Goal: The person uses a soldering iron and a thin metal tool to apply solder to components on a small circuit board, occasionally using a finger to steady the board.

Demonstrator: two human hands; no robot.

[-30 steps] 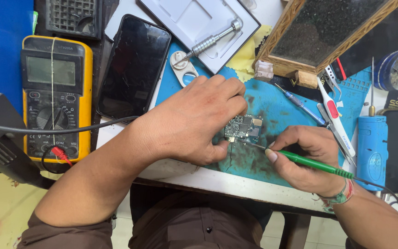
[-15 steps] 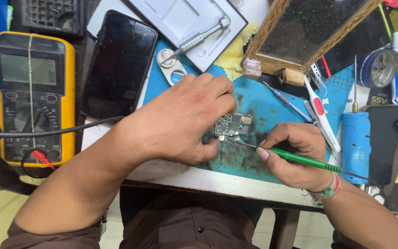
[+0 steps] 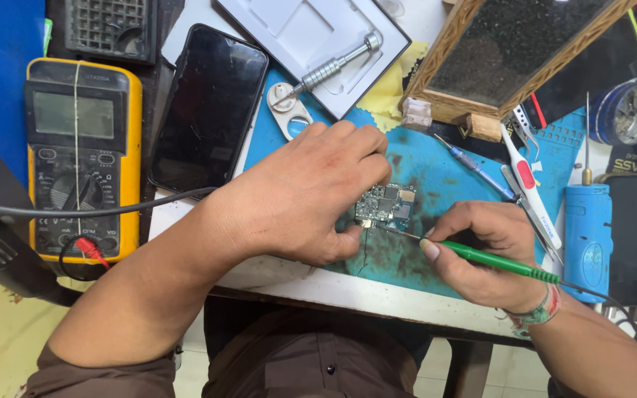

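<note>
A small circuit board (image 3: 386,202) lies on a stained blue work mat (image 3: 436,177). My left hand (image 3: 311,191) rests over the board's left side, with thumb and fingers pinching its edges. My right hand (image 3: 484,250) grips a green-handled soldering iron (image 3: 499,262) like a pen. Its thin metal tip touches the board's lower left corner.
A yellow multimeter (image 3: 82,155) and a dark phone (image 3: 208,107) lie at the left. A white tray with a metal screwdriver (image 3: 333,68) is behind. A wood-framed box (image 3: 514,51), tweezers, a red-and-white tool (image 3: 528,180), a blue handheld tool (image 3: 587,236) and a round tin (image 3: 632,110) stand at the right.
The view has shifted slightly. Both hands stay on the board, and the iron's tip remains at its lower left corner.
</note>
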